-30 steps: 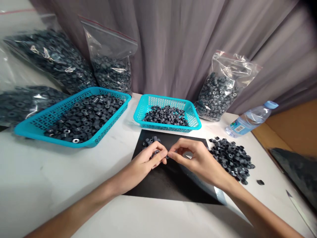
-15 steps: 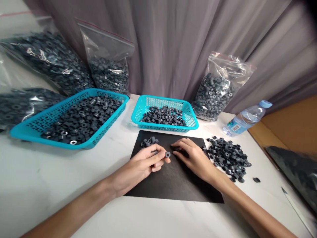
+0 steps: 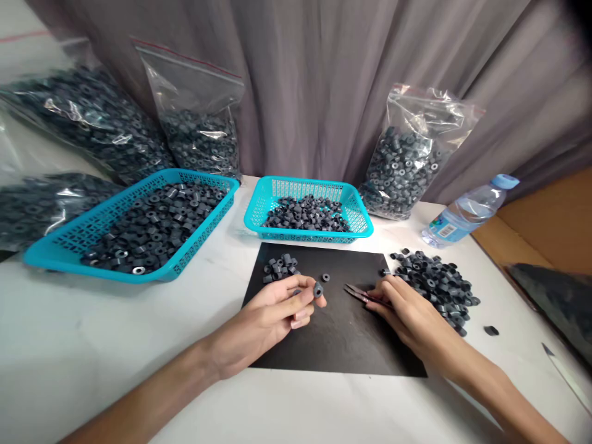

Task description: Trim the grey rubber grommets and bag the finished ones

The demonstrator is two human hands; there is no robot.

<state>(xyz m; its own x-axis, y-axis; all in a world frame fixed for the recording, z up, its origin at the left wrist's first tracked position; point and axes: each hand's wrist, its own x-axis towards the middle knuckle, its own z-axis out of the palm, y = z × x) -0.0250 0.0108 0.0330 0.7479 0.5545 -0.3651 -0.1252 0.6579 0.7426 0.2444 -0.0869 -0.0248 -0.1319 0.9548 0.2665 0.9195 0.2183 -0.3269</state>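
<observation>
My left hand [image 3: 277, 305] is over the left part of a black mat [image 3: 319, 351], its thumb and fingers pinching a small dark grey ring [image 3: 318, 290] with a hole through it. A second grey piece shows partly behind the fingers of that hand. On the mat just beyond the fingertips lies a loose ring [image 3: 326, 277]. A small cluster of grey rings [image 3: 281, 267] sits at the mat's far left corner. My right hand [image 3: 402, 302], near the mat's right edge, grips dark tweezers [image 3: 358, 293]; their two pointed tips are slightly apart and aim left.
Behind the mat stands a blue basket [image 3: 308, 237] part-filled with grey rings; a larger blue basket [image 3: 171, 271] is left. A ring pile [image 3: 435, 283] lies right of the mat, near a water bottle [image 3: 467, 209]. Ring-filled plastic bags [image 3: 402, 160] lean against the curtain.
My right hand has moved right and toward me, bringing the tweezers into view. A loose ring now shows on the mat between the hands. My left hand still holds its ring, now tilted.
</observation>
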